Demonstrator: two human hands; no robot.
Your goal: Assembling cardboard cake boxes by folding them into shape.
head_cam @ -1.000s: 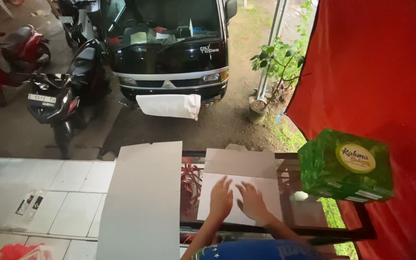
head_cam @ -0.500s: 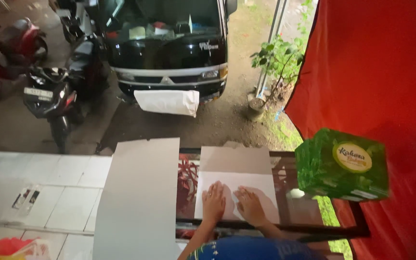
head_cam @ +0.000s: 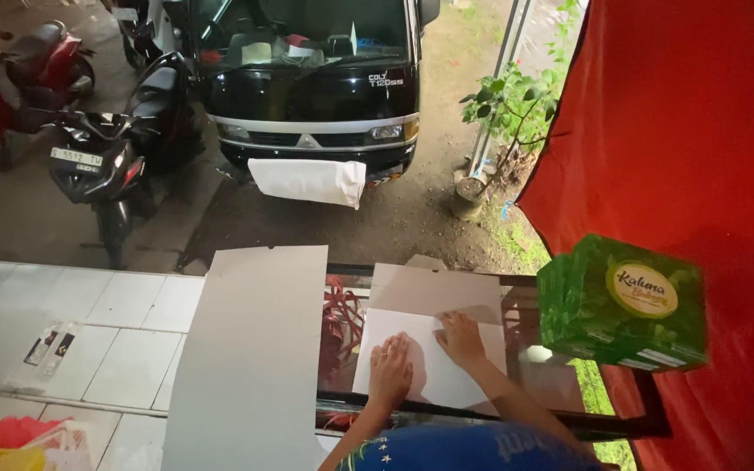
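A flat sheet of pale cardboard [head_cam: 421,292], partly folded, lies on a glass-topped table [head_cam: 342,349]. My left hand [head_cam: 391,373] presses flat on its white lower panel, fingers together. My right hand [head_cam: 460,337] rests just to the right, fingertips at the fold line where the grey flap meets the white panel. Neither hand grips anything. A long grey cardboard sheet [head_cam: 250,358] lies to the left of the hands, overhanging the table edge. A green printed box [head_cam: 623,303] stands at the right end of the table.
Beyond the table a black van [head_cam: 311,83] with a white cloth on its bumper and two motorbikes [head_cam: 106,148] are parked. A red cloth [head_cam: 691,131] hangs at right. White floor tiles [head_cam: 71,323] lie left, a small plant [head_cam: 503,113] behind.
My left hand has slid down and left on the white panel, while the right hand has moved up to the fold line. The view has shifted slightly.
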